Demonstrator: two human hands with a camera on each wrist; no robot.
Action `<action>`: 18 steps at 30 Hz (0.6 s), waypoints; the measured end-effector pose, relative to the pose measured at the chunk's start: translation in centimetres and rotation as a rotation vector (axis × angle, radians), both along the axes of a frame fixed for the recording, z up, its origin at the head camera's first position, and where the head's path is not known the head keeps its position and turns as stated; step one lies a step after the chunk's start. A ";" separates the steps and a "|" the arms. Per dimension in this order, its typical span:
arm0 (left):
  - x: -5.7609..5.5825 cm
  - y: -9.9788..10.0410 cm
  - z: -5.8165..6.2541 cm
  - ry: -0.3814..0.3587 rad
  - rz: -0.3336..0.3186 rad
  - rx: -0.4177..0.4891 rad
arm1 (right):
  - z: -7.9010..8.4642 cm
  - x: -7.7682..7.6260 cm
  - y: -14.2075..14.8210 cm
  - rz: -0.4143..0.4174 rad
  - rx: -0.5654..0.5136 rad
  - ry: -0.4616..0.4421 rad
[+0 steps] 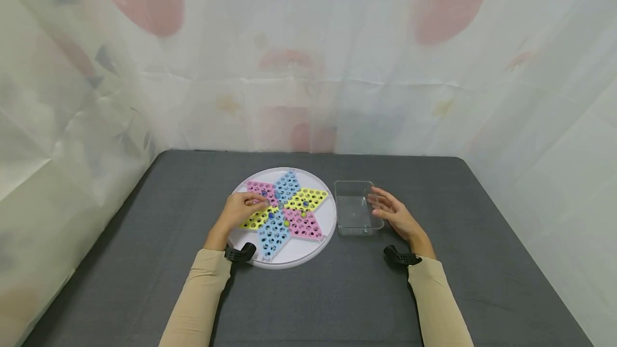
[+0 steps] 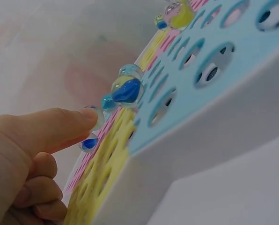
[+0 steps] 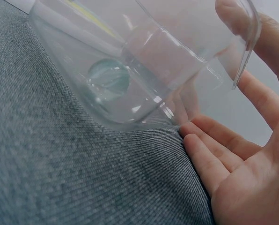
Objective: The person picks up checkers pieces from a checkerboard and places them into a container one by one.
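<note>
Broad tabletop (image 1: 328, 304), 1 marble (image 2: 99, 118) pinched in left hand (image 1: 238, 211) over board (image 1: 329, 221), right hand (image 1: 399, 217) loose at box rim (image 1: 354, 181).

The Chinese checkers board (image 1: 302, 252) rests on the bench (image 1: 337, 304). Several marbles (image 1: 286, 223) sit on the board, mostly around its middle. Just right of the board stands a box (image 1: 360, 229) with a loose marble (image 3: 109, 77) inside. The left hand (image 1: 241, 209) is over the board's left part, a held marble (image 2: 98, 119) at its fingers; the right hand (image 1: 400, 218) is at the box's side away from the board. The curtain (image 1: 299, 95) hangs behind the board, beyond the bench.
</note>
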State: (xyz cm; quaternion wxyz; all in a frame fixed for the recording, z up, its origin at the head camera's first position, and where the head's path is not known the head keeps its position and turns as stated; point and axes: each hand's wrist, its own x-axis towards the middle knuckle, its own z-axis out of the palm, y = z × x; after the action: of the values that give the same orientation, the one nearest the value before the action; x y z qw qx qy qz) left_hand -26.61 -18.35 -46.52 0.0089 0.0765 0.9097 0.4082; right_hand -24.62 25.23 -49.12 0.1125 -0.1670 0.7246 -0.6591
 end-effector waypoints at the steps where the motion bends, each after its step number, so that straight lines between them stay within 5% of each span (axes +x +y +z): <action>1: 0.0 0.0 0.0 0.000 -0.001 0.002 | 0.0 0.0 0.0 0.002 -0.002 0.003; 18: 0.4 1.4 1.4 0.038 -0.033 0.037 | 0.1 0.2 0.1 0.014 -0.022 0.008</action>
State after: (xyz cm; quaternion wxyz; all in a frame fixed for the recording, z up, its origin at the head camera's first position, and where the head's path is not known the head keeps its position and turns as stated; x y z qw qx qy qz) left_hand -26.25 -16.91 -45.09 -0.0028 0.0995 0.9005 0.4233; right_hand -24.44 25.32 -49.02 0.1122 -0.1759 0.7166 -0.6655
